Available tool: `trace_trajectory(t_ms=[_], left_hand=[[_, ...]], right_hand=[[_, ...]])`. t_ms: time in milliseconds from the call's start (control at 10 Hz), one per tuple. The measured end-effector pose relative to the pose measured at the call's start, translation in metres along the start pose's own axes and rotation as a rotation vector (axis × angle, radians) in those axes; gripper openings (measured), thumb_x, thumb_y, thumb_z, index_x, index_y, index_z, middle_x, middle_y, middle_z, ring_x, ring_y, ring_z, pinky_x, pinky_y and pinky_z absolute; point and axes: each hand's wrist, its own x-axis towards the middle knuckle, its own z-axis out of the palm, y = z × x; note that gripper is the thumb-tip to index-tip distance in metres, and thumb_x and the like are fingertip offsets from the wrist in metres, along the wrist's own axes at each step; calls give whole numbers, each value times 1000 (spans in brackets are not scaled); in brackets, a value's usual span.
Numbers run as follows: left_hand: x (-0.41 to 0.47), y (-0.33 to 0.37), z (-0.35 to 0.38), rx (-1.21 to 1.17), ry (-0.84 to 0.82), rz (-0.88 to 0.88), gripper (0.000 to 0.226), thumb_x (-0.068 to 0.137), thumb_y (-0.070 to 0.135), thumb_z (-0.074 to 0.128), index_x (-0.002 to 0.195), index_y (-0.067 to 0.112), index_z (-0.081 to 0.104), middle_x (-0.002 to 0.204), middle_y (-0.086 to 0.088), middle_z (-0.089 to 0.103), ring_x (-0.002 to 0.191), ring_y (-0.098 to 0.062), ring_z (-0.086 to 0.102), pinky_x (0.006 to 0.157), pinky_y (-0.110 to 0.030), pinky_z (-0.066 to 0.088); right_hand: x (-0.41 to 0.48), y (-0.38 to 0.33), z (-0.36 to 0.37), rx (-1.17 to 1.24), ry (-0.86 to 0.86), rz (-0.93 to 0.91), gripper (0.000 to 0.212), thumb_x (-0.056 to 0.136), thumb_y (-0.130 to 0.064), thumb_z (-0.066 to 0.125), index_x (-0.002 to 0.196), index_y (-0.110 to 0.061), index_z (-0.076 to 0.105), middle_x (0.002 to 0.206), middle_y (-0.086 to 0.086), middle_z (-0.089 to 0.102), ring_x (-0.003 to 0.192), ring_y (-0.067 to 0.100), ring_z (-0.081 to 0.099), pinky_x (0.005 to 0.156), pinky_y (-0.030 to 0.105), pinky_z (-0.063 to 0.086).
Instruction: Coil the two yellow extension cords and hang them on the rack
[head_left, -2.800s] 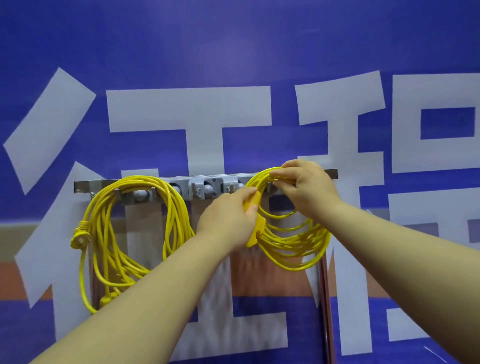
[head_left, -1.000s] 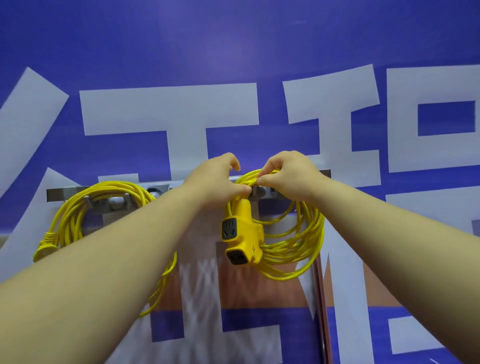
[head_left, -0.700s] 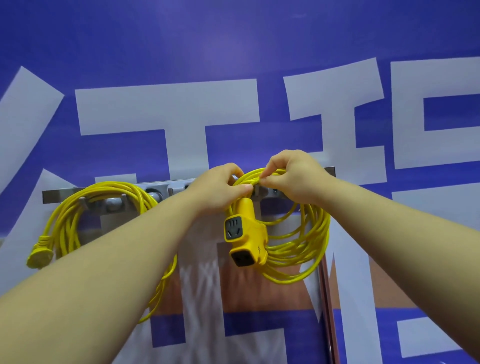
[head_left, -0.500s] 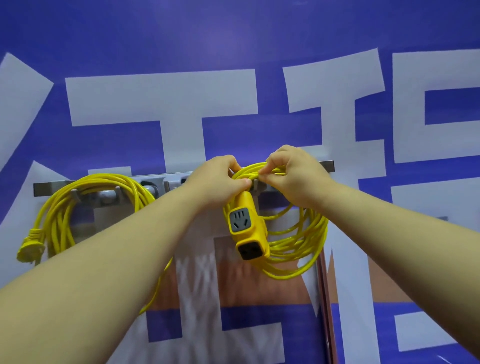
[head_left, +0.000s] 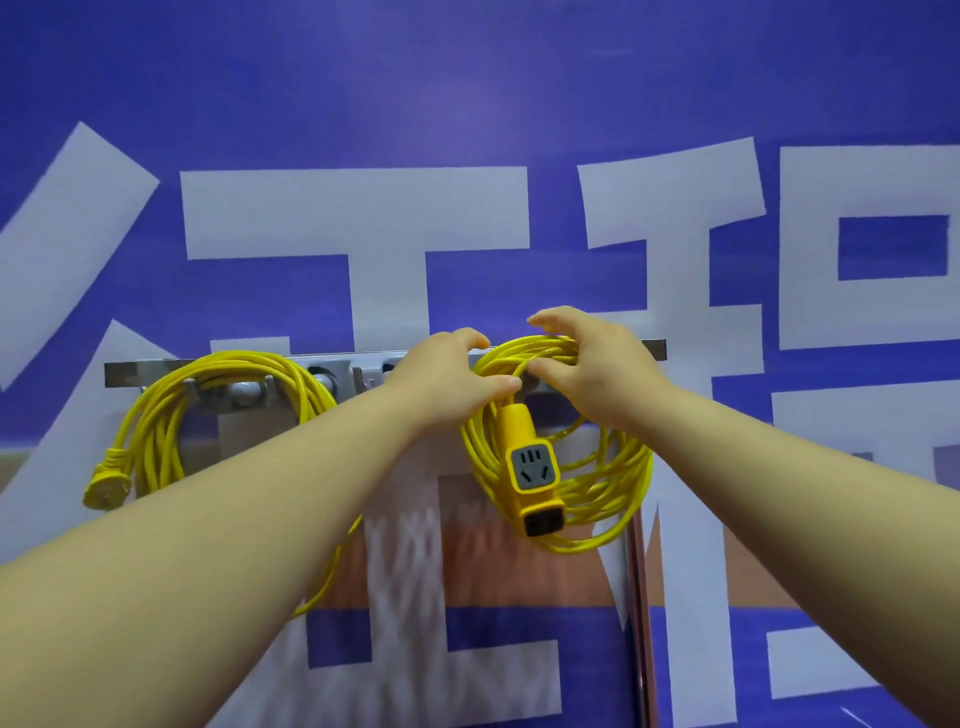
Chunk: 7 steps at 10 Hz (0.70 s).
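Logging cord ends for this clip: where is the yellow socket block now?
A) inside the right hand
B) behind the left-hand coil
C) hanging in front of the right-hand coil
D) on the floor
C: the socket block dangles face-out over the right-hand coil hung on the rack.

Left forearm (head_left: 234, 519) covers the lower right loops of the left yellow cord coil (head_left: 150, 431). Left hand (head_left: 447, 379) and right hand (head_left: 592, 364) block the grey metal rack (head_left: 119, 374) middle and whatever hook carries the right yellow cord coil (head_left: 623, 478). Blue-and-white banner (head_left: 467, 104) print blurred low centre.
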Motion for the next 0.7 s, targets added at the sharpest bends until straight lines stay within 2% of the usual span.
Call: trace_trajectory(t_ms=[100,200,300,500,600,700], left_hand=[[-4,3,5,63,47,7,62,80,62,69,130,28,57,127,-2,64,114,-24,59,89,-40,52],[-7,6,13,42,69,-9,63,72,65,62,125,32,56,121,0,66,111,-25,58,90,-47,53],[-9,10,15,26,64,4,75,69,69,59,134,32,52,126,0,63,118,-26,55,95,-49,51],[-14,0,14,-2,50,54,86,72,70,64,145,31,44,139,-2,55,129,-25,50,102,-51,47],[-20,-1,13,-30,60,64,87,74,69,58,149,30,39,148,-3,49,134,-26,46,106,-52,44],[-19,-5,4,18,86,41,90,71,69,52,151,29,39,151,-3,46,138,-28,42,109,-51,42]], right_hand=[[0,0,3,-97,-40,-36,44,93,-41,66,134,-31,57,132,-4,64,119,20,59,95,34,48],[0,3,6,-126,-40,-58,44,93,-42,67,134,-30,60,132,-6,64,121,19,57,96,33,46],[1,3,0,-86,-67,5,56,91,-41,70,143,-34,50,142,-3,58,126,21,54,99,34,45],[1,9,-6,-50,-141,32,60,91,-39,70,147,-33,46,144,-3,56,125,20,55,93,29,48],[0,5,-13,-5,-159,48,65,89,-25,66,149,-35,42,146,-3,53,118,22,58,80,22,48],[3,1,-18,42,-118,71,61,92,-29,60,150,-34,41,153,-5,45,133,23,50,88,22,42]])
